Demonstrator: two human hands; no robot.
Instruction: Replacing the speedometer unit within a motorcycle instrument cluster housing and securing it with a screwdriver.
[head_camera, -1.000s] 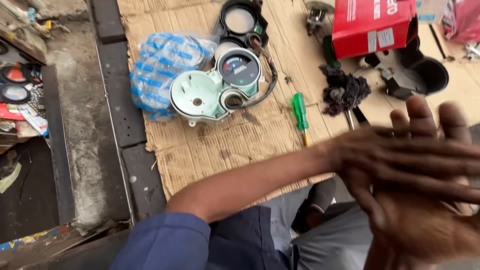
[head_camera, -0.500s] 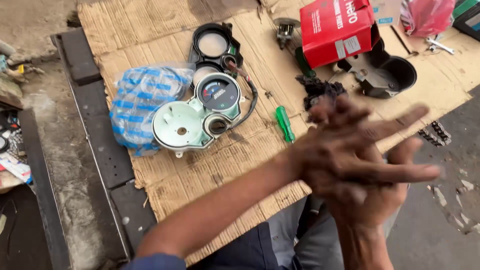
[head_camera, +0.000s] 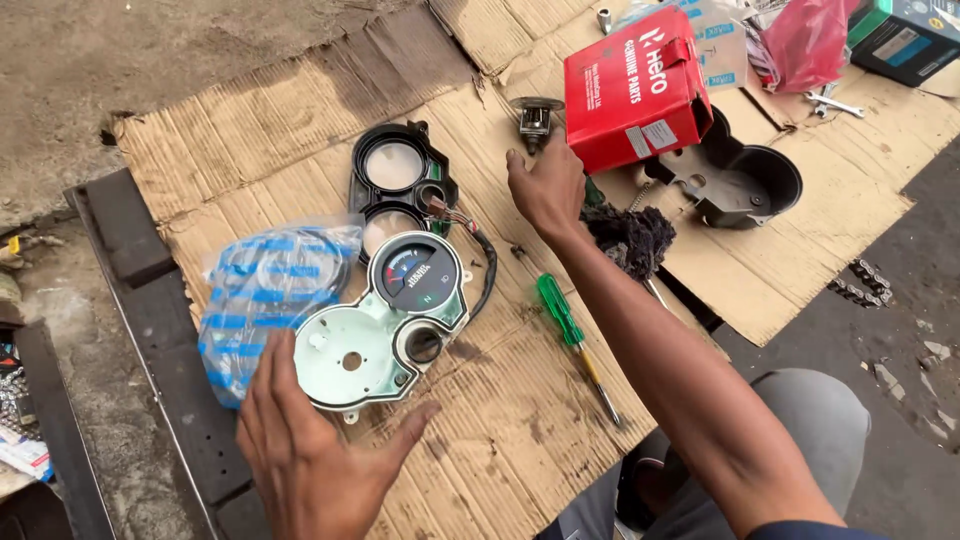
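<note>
My left hand (head_camera: 315, 455) is spread open at the near edge of a pale green instrument cluster housing (head_camera: 375, 335), fingertips just touching its lower rim. The housing carries a round gauge with a dark dial (head_camera: 415, 272) and a wire lead. My right hand (head_camera: 548, 190) reaches far across the cardboard (head_camera: 520, 440), fingers loosely curled and empty, close to a small metal part (head_camera: 537, 118) and beside a red carton (head_camera: 635, 88). A black bezel cover (head_camera: 395, 180) lies beyond the housing.
A clear plastic bag with blue print (head_camera: 265, 290) lies left of the housing. A green-handled screwdriver (head_camera: 572, 335) and a dark rag (head_camera: 630, 238) sit right of it. A black housing shell (head_camera: 745, 185), wrench (head_camera: 832, 102), pink bag (head_camera: 805, 40) and chain (head_camera: 860, 280) lie farther right.
My hands were pressed together in front of me; they have separated. The left dropped to the green housing's near edge, the right stretched forward toward the red carton.
</note>
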